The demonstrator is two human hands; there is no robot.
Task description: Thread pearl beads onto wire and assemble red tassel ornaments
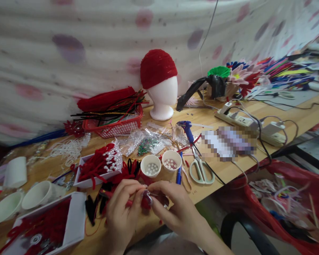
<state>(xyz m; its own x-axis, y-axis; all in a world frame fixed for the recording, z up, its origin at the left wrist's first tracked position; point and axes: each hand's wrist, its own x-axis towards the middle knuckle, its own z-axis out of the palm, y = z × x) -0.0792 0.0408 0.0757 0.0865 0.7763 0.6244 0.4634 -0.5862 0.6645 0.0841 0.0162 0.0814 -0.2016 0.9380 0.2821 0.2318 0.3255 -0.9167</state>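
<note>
My left hand (124,209) and my right hand (175,209) meet at the front edge of the table, fingers pinched together. Between their fingertips sits a small dark red, shiny piece (146,200); its exact kind is not clear. Just beyond my hands stand a paper cup of white pearl beads (151,166) and a second cup with red and white beads (171,161). To the right lie a blue pen (178,173), tweezers (186,180) and white-handled scissors (201,170). Red and black fuzzy pieces (91,209) lie left of my left hand.
A white foam head (161,95) wears a red cap (158,69) at the back. A blue glue gun (186,131), a power strip (249,122) and a red basket (114,127) are on the table. White boxes (77,223) hold red pieces. A red-lined bin (281,177) stands right.
</note>
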